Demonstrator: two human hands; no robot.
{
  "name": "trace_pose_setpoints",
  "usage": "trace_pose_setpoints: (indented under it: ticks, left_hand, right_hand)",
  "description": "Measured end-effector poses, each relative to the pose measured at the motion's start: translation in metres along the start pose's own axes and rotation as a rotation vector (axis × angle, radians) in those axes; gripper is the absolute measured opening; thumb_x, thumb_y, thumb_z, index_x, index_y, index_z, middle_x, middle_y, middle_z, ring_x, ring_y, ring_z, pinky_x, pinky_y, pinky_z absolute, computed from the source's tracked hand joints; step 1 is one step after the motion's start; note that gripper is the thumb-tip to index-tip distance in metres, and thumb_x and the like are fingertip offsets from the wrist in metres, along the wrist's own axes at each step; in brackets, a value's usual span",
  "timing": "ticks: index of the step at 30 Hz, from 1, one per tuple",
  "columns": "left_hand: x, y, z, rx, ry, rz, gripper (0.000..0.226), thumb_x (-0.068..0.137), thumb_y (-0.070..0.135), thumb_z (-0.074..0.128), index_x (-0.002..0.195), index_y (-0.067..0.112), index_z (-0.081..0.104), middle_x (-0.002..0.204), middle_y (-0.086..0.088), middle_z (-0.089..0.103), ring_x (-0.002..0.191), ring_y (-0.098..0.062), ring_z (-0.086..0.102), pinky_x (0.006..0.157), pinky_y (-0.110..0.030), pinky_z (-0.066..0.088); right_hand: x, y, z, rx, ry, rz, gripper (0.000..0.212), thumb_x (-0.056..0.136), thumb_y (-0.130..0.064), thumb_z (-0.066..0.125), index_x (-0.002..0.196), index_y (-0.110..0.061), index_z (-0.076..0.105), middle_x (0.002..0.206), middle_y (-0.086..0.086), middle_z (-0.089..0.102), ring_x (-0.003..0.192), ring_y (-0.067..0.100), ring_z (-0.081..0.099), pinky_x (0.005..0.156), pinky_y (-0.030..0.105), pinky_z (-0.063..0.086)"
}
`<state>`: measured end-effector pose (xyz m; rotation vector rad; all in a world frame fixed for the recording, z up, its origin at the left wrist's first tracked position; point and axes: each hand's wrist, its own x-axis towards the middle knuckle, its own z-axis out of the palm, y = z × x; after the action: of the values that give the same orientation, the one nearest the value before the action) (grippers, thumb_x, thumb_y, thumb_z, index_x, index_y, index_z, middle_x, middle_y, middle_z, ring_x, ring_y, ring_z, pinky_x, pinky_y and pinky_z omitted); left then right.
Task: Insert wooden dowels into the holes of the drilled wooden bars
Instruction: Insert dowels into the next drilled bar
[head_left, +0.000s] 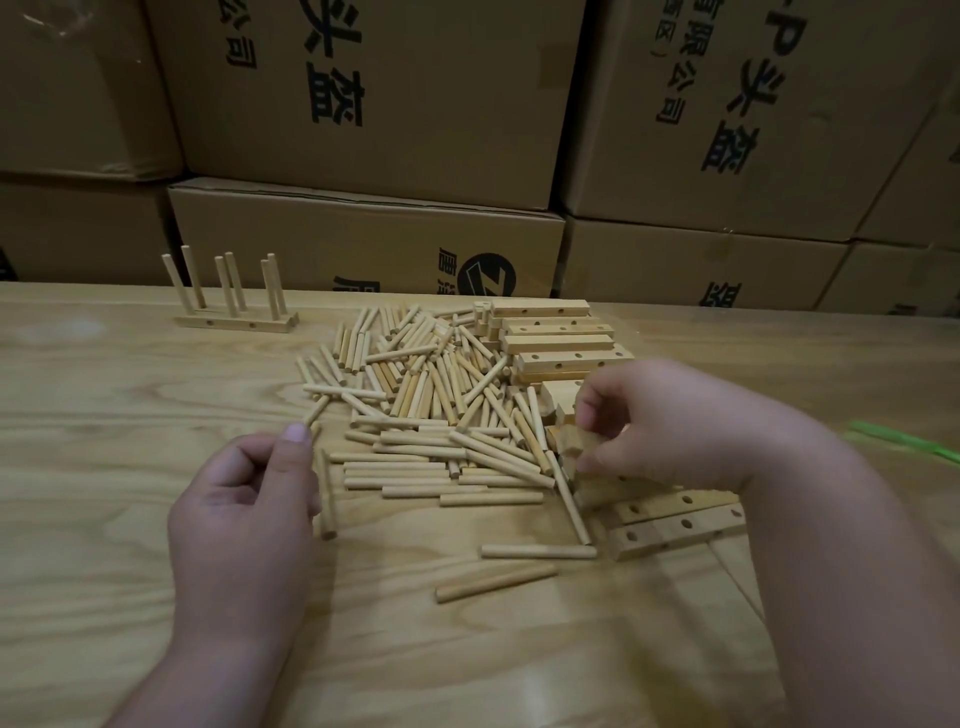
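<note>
Dowels lie in a loose heap on the middle of a pale wooden table, with a few strays nearer the person. Drilled bars are stacked at the heap's far right edge; two more drilled bars lie flat by the right wrist. The left hand hovers at the heap's near left edge, fingers curled, thumb up beside a single dowel; whether it grips that dowel cannot be told. The right hand has thumb and fingers pinched on a wooden bar at the heap's right side. An assembled bar with six upright dowels stands far left. Closed cardboard boxes, contents unseen, are stacked behind the table. A green strip lies at right.
</note>
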<state>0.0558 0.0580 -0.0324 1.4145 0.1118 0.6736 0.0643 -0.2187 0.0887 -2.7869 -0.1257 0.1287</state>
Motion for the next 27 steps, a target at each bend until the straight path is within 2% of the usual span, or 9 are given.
trace_pose_setpoints:
  ticks: [4,7,9,12,15,18,21,23,27]
  left_hand:
    - [-0.006,0.007,0.005,-0.018,-0.086,0.017,0.030,0.089,0.046,0.074,0.069,0.024,0.068,0.052,0.003,0.058,0.042,-0.009,0.045,0.041,-0.016,0.037]
    - [-0.012,0.014,0.010,-0.091,-0.247,-0.005,0.023,0.087,0.039,0.075,0.077,0.018,0.074,0.062,-0.005,0.066,0.048,-0.014,0.055,0.045,-0.021,0.046]
    - [-0.016,0.016,0.012,-0.156,-0.370,-0.055,0.016,0.083,0.037,0.076,0.089,0.022,0.079,0.074,-0.010,0.072,0.058,-0.019,0.064,0.049,-0.026,0.053]
    - [-0.018,0.016,0.012,-0.199,-0.495,-0.121,0.035,0.072,0.048,0.069,0.096,0.025,0.081,0.086,-0.013,0.077,0.071,-0.024,0.071,0.056,-0.031,0.058]
    - [-0.019,0.017,0.010,-0.142,-0.593,-0.128,0.037,0.073,0.054,0.066,0.099,0.030,0.079,0.082,-0.009,0.077,0.070,-0.020,0.072,0.058,-0.030,0.056]
    - [-0.017,0.017,0.010,-0.143,-0.513,-0.131,0.032,0.069,0.054,0.070,0.089,0.030,0.077,0.066,0.000,0.068,0.056,-0.011,0.060,0.049,-0.023,0.047]
    - [-0.011,0.015,0.008,-0.209,-0.340,-0.153,0.019,0.070,0.049,0.074,0.081,0.034,0.070,0.071,0.001,0.065,0.057,-0.014,0.054,0.050,-0.026,0.044]
    - [-0.005,0.015,0.006,-0.238,-0.237,-0.185,0.011,0.080,0.039,0.076,0.079,0.034,0.066,0.078,-0.002,0.065,0.056,-0.017,0.052,0.046,-0.027,0.042]
    - [0.003,0.012,0.002,-0.329,-0.124,-0.284,0.007,0.100,0.025,0.057,0.105,0.022,0.062,0.074,-0.003,0.063,0.048,-0.014,0.048,0.037,-0.023,0.040]
  right_hand:
    - [-0.013,-0.024,-0.010,0.268,0.042,-0.223,0.015,0.081,-0.035,0.080,0.091,-0.037,0.069,0.088,-0.019,0.072,0.080,0.000,0.070,0.072,0.027,0.061]
    - [-0.014,-0.051,0.004,0.579,0.060,-0.364,0.014,0.084,-0.032,0.075,0.097,-0.034,0.072,0.092,-0.014,0.076,0.086,0.004,0.073,0.076,0.028,0.061]
    - [-0.008,-0.067,0.024,0.775,0.052,-0.375,0.014,0.088,-0.023,0.074,0.101,-0.028,0.073,0.093,-0.008,0.078,0.089,0.008,0.074,0.080,0.033,0.060]
    - [-0.001,-0.084,0.053,0.920,0.035,-0.352,0.017,0.090,-0.019,0.073,0.106,-0.025,0.071,0.095,-0.006,0.078,0.090,0.010,0.075,0.082,0.034,0.062]
    - [0.006,-0.088,0.073,1.056,0.088,-0.309,0.014,0.091,-0.021,0.073,0.104,-0.027,0.072,0.095,-0.008,0.078,0.088,0.010,0.075,0.075,0.033,0.063]
    - [0.018,-0.079,0.085,0.957,0.224,-0.232,0.013,0.092,-0.039,0.071,0.104,-0.034,0.073,0.100,-0.022,0.074,0.094,-0.005,0.069,0.081,0.026,0.056]
    - [0.028,-0.066,0.091,0.740,0.306,-0.188,0.016,0.093,-0.049,0.065,0.107,-0.043,0.070,0.099,-0.033,0.069,0.095,-0.018,0.059,0.077,0.015,0.047]
    - [0.031,-0.060,0.096,0.501,0.337,-0.195,0.028,0.095,-0.046,0.062,0.122,-0.042,0.065,0.095,-0.027,0.066,0.097,-0.014,0.056,0.076,0.012,0.044]
    - [0.034,-0.053,0.110,0.037,0.284,-0.281,0.042,0.095,-0.051,0.056,0.135,-0.039,0.057,0.107,-0.023,0.048,0.112,0.003,0.042,0.103,0.030,0.039]
